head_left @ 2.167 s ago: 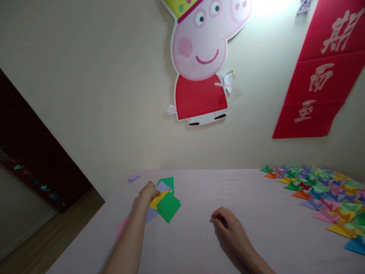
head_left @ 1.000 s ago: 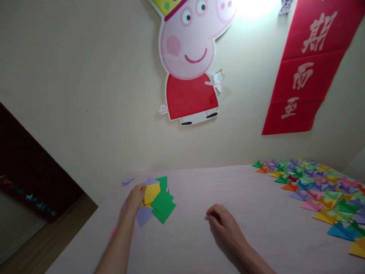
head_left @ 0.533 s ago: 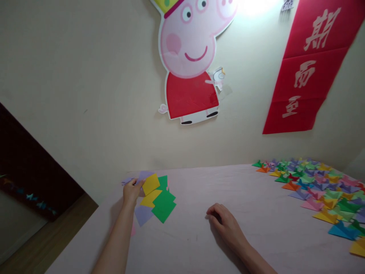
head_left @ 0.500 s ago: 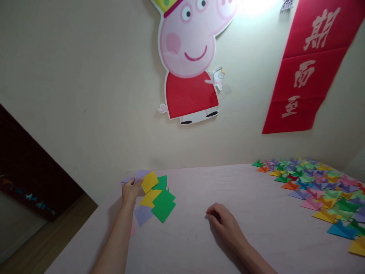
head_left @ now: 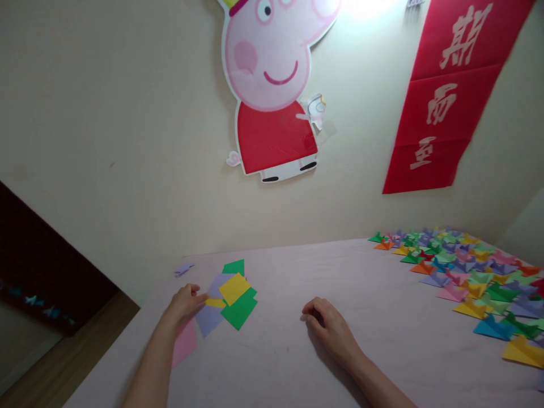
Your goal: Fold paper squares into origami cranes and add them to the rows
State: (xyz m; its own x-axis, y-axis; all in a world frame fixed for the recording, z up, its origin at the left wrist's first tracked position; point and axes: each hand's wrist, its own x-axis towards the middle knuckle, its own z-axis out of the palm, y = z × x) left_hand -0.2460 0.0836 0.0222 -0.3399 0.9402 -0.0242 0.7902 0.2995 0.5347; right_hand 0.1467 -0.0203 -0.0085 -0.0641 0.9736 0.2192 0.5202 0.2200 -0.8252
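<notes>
A small pile of coloured paper squares lies at the left of the pale pink table (head_left: 289,362): a yellow square (head_left: 233,288) on top, a green one (head_left: 238,309) under it, a lavender one (head_left: 210,318), a pink one (head_left: 185,343) and another green one (head_left: 234,266) behind. My left hand (head_left: 185,301) rests at the pile's left edge, thumb and fingers pinched together on the edge of the lavender sheet. My right hand (head_left: 329,327) lies on the table to the right of the pile, fingers loosely curled, holding nothing.
Several folded paper figures (head_left: 467,272) in many colours cover the table's right side. A small lavender folded piece (head_left: 183,269) sits near the back left corner. The wall behind carries a cartoon pig cutout (head_left: 272,102) and a red banner (head_left: 444,96). The table's left edge drops to a wooden floor (head_left: 63,362).
My left hand had lifted a yellow and a lavender sheet; now the yellow sheet lies flat on the pile and the hand has come down and back. The right hand has stayed put.
</notes>
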